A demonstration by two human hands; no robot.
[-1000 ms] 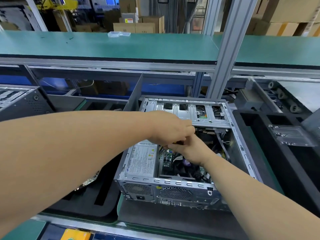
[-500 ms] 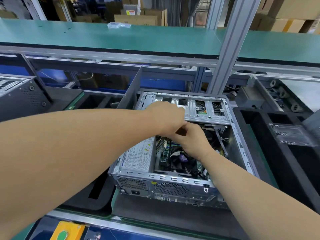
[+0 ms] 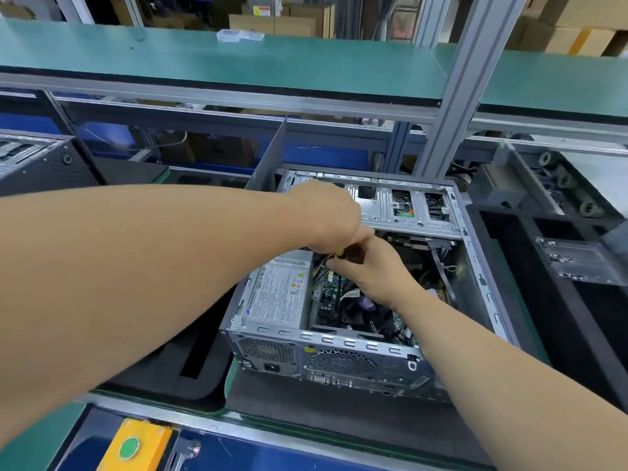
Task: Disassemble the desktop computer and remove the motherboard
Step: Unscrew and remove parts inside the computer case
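An open desktop case (image 3: pixel 326 341) lies on its side on a dark mat, rear panel toward me. Inside sit the silver power supply (image 3: pixel 282 294) at left and the green motherboard (image 3: pixel 331 294) with its dark cooler fan (image 3: pixel 365 305). My left hand (image 3: pixel 334 215) and my right hand (image 3: pixel 373 266) meet over the case's middle, just under the metal drive cage (image 3: pixel 407 205). Both have fingers curled around a bundle of yellow and black cables (image 3: pixel 331 258) with a black connector. The fingertips are largely hidden.
A loose grey side panel (image 3: pixel 268 161) stands left of the case. Another black computer (image 3: pixel 34 164) lies far left. A metal bracket (image 3: pixel 577 263) rests in a black foam tray at right. An upright aluminium post (image 3: pixel 455 96) rises behind. A yellow box with a green button (image 3: pixel 131 447) sits near me.
My view has shifted slightly, so the case sits a little lower and nearer. Both hands have stayed together at the cable bundle, and the yellow wires now show between them.
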